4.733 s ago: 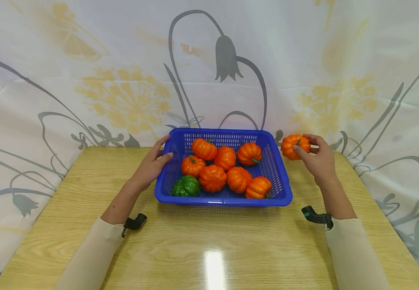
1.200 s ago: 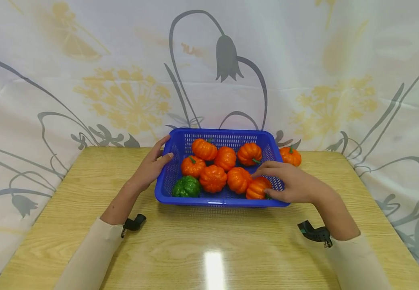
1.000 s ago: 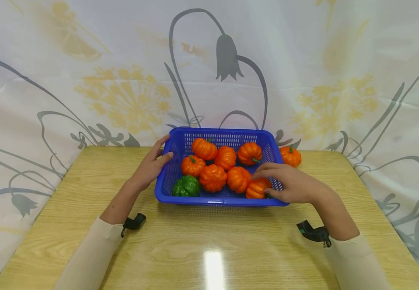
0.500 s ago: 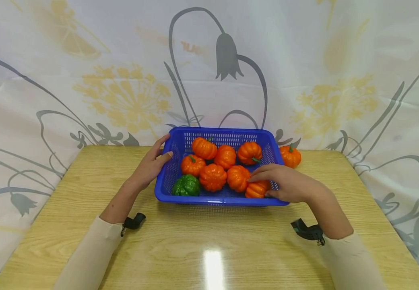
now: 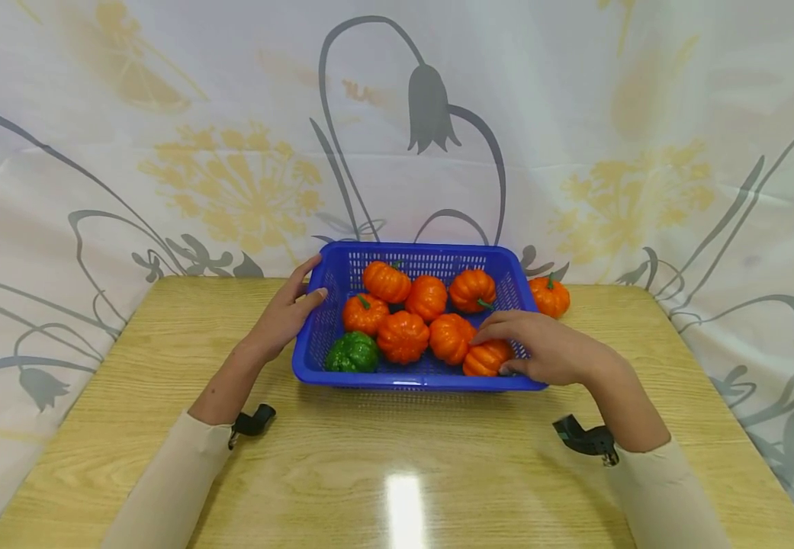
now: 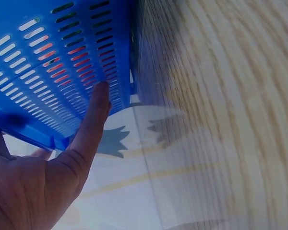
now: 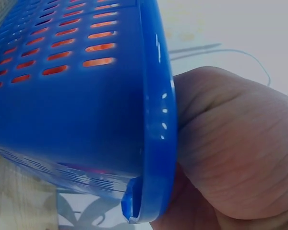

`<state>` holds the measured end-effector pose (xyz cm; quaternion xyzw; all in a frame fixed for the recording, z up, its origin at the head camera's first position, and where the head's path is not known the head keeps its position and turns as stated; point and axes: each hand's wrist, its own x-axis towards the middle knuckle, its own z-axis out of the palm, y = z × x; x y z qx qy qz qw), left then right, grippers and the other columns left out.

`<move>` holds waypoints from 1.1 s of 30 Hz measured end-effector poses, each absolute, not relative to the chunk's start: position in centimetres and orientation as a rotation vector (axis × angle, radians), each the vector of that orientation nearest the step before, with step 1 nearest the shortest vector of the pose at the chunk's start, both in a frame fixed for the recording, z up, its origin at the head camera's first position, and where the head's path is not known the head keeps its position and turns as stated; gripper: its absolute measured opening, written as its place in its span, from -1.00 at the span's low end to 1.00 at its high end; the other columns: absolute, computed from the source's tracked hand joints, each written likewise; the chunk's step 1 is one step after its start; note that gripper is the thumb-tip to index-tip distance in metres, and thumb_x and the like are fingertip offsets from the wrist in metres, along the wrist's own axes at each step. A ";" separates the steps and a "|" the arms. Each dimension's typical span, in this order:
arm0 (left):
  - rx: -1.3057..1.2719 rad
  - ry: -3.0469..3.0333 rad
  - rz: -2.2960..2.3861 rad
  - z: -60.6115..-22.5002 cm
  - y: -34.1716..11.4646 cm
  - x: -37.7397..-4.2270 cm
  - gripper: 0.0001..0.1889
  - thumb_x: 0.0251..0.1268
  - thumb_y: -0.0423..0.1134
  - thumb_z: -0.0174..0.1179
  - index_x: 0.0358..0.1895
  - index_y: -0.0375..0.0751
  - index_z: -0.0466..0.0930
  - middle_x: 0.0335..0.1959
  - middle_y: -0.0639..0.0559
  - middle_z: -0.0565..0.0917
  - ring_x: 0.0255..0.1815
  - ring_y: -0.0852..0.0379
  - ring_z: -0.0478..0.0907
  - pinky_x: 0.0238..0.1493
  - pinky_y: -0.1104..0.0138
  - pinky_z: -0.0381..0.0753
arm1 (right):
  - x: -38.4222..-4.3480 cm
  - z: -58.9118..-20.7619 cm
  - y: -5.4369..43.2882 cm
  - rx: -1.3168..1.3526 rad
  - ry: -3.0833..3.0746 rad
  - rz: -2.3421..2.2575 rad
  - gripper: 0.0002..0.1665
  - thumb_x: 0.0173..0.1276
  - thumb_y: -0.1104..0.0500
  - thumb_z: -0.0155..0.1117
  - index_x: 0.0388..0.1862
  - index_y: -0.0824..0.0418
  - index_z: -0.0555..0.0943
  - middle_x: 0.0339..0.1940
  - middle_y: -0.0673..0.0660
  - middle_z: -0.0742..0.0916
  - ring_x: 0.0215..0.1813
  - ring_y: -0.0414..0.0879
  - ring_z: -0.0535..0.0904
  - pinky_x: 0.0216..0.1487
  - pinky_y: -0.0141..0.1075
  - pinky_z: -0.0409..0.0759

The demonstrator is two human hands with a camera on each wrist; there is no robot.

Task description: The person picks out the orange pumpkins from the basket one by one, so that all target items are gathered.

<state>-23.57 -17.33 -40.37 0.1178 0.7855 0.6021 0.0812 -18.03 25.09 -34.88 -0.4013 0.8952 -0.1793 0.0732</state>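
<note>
Pale cloth printed with grey drooping flowers and yellow blossoms [image 5: 232, 91] hangs behind a yellowish wood-grain tabletop [image 5: 328, 457], on which sits a rectangular blue plastic basket with slotted walls [image 5: 424, 380]. What matters most in space is the front right corner of that basket: a small, deeply ribbed, glossy orange pumpkin [image 5: 484, 360] lies there, below and to the left of the person's right palm. The right hand [image 5: 548, 347] is clearly the nearer one. It reaches in over the right rim and grips the pumpkin, fingers bent over its upper left side and thumb at its right; the right wrist view shows only the back of the grasp, with the fingertips hidden behind the basket wall. The person's left hand [image 5: 285, 313] holds the opposite rim, thumb over the edge and a finger along the outer wall

As for looks, the gripped pumpkin is squat and bright, and seems tipped on its side, ribs running roughly crosswise; its stem cannot be made out. A rounder orange pumpkin [image 5: 452, 338] presses against its left. Farther left sits a shiny dark green pumpkin-shaped piece [image 5: 352, 354]. Outside, just beyond the right wall, stands a green-stemmed orange pumpkin [image 5: 550, 296]; whether it touches the basket is unclear
</note>
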 end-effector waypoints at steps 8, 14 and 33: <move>0.356 2.350 1.795 -40.3 -17.3 -23.7 -0.30 0.75 -0.13 -0.01 0.78 0.17 -0.08 0.45 -0.41 0.41 0.28 -0.36 0.59 -0.02 0.22 0.76 | -18.1 -34.8 25.6 -1.233 2.695 -0.603 -0.54 0.36 0.20 0.57 0.23 0.04 0.74 0.21 -0.08 0.69 0.25 -0.08 0.61 0.28 0.01 0.62; 0.357 2.353 1.795 -40.3 -17.3 -23.6 -0.29 0.74 -0.14 0.00 0.77 0.17 -0.07 0.44 -0.41 0.41 0.29 -0.37 0.58 0.02 0.18 0.76 | -18.1 -34.3 26.4 -1.257 2.733 -0.727 -0.51 0.38 0.12 0.58 0.27 0.03 0.72 0.20 -0.12 0.68 0.23 -0.16 0.59 0.26 -0.12 0.62; 0.365 2.343 1.809 -40.5 -17.4 -23.6 -0.29 0.75 -0.13 0.00 0.78 0.16 -0.08 0.45 -0.43 0.40 0.28 -0.39 0.59 0.03 0.16 0.76 | -18.7 -33.6 29.2 -1.083 2.861 -1.206 -0.44 0.29 0.39 0.56 0.26 0.14 0.69 0.12 0.01 0.70 0.08 -0.23 0.66 0.06 -0.46 0.67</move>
